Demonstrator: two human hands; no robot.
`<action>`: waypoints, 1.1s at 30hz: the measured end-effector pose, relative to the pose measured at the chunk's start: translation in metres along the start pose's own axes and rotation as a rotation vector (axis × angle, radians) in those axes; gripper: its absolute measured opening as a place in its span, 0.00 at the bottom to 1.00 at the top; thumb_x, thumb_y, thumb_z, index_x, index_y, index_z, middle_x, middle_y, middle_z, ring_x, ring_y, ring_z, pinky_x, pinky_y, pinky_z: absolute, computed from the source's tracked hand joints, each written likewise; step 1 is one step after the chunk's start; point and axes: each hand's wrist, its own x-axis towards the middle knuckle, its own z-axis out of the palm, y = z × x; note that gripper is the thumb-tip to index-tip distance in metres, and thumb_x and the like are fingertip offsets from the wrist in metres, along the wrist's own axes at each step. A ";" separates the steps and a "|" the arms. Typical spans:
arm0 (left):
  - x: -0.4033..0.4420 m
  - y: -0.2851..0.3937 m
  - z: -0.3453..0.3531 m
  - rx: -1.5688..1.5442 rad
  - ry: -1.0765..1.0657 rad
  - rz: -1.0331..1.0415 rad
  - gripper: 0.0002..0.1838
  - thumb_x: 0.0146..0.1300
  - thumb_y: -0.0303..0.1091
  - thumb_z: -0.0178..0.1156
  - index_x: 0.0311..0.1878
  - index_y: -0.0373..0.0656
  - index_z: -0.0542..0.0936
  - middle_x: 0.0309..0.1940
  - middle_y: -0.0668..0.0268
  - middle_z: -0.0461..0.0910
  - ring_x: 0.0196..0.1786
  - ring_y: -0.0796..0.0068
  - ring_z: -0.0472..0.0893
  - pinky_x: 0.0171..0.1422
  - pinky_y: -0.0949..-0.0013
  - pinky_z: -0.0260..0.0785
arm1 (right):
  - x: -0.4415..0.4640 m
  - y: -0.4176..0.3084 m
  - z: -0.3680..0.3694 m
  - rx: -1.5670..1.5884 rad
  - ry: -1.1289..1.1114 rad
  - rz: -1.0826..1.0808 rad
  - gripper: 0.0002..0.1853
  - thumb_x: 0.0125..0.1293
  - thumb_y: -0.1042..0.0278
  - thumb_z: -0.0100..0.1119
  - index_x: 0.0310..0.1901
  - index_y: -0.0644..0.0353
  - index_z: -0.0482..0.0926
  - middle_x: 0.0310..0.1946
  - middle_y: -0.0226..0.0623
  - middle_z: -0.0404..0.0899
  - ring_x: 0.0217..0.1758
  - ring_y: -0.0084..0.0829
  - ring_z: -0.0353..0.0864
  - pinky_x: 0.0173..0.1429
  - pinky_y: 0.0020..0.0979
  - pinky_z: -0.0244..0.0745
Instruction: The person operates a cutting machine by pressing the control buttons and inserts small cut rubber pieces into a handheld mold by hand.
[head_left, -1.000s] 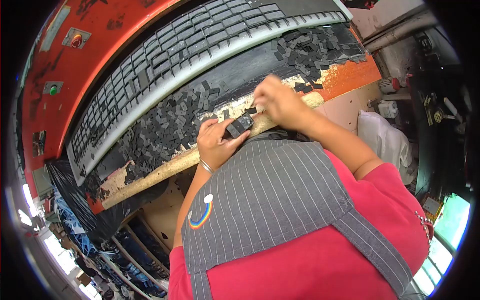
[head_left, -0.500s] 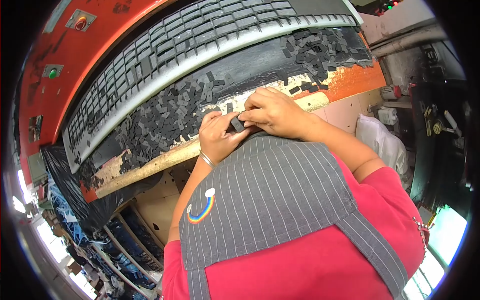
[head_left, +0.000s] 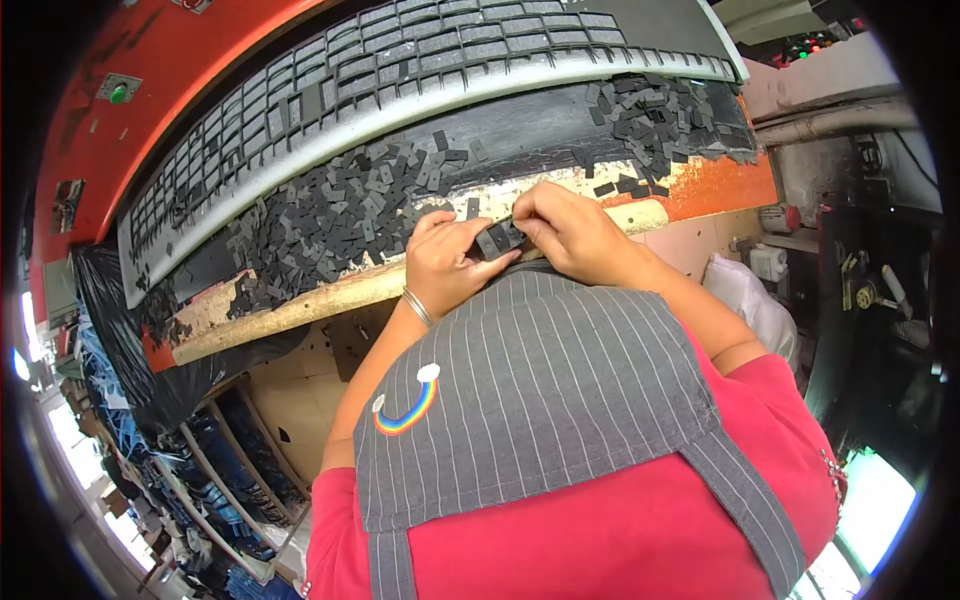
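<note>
The left hand (head_left: pixel 445 265) grips a block (head_left: pixel 494 241) over the tabletop's (head_left: pixel 725 188) near edge — the right hand (head_left: pixel 578 235) pinches its right end. Beyond, black pieces (head_left: pixel 325 215) lie heaped — then a grid (head_left: pixel 400 62).

head-worn camera looks forward and down, close over striped apron (head_left: pixel 540 400), onto left hand (head_left: pixel 443 262), right hand (head_left: pixel 582 238).

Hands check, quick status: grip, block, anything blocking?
Left hand holding dark block. Right hand close in, fingertips at block's edge. Loose dark pieces heaped beyond; no obstruction visible at block.
</note>
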 end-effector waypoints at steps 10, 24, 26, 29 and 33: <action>-0.003 -0.005 0.001 0.038 -0.021 0.053 0.23 0.41 0.40 0.82 0.41 0.43 0.87 0.29 0.65 0.87 0.33 0.64 0.85 0.55 0.59 0.76 | 0.005 -0.007 0.011 -0.284 -0.153 -0.047 0.10 0.61 0.73 0.64 0.45 0.62 0.82 0.38 0.40 0.74 0.45 0.44 0.79 0.47 0.42 0.77; 0.000 0.004 -0.004 0.044 0.029 -0.008 0.23 0.41 0.41 0.84 0.41 0.45 0.86 0.30 0.63 0.86 0.34 0.63 0.85 0.54 0.61 0.74 | 0.011 0.004 -0.001 0.075 -0.120 0.108 0.04 0.63 0.77 0.62 0.38 0.61 0.76 0.37 0.43 0.72 0.44 0.47 0.75 0.50 0.42 0.72; 0.000 0.004 -0.006 0.080 0.044 -0.028 0.24 0.41 0.42 0.84 0.41 0.44 0.86 0.28 0.63 0.85 0.33 0.62 0.84 0.52 0.61 0.74 | 0.013 0.023 -0.019 -0.131 0.201 0.016 0.03 0.65 0.74 0.60 0.39 0.61 0.79 0.39 0.44 0.74 0.47 0.48 0.75 0.55 0.44 0.72; -0.012 0.000 -0.015 0.135 0.094 -0.089 0.24 0.41 0.42 0.84 0.41 0.43 0.86 0.27 0.63 0.84 0.33 0.60 0.83 0.49 0.60 0.72 | 0.019 0.048 -0.058 -0.580 0.462 0.070 0.09 0.64 0.73 0.64 0.45 0.60 0.81 0.40 0.42 0.76 0.47 0.46 0.76 0.53 0.43 0.74; -0.016 -0.004 -0.015 0.134 0.106 -0.129 0.23 0.42 0.43 0.83 0.39 0.43 0.86 0.28 0.61 0.84 0.34 0.59 0.83 0.48 0.61 0.72 | 0.027 0.018 -0.027 -0.149 0.148 0.082 0.18 0.61 0.71 0.70 0.53 0.57 0.82 0.42 0.40 0.77 0.46 0.43 0.80 0.49 0.41 0.78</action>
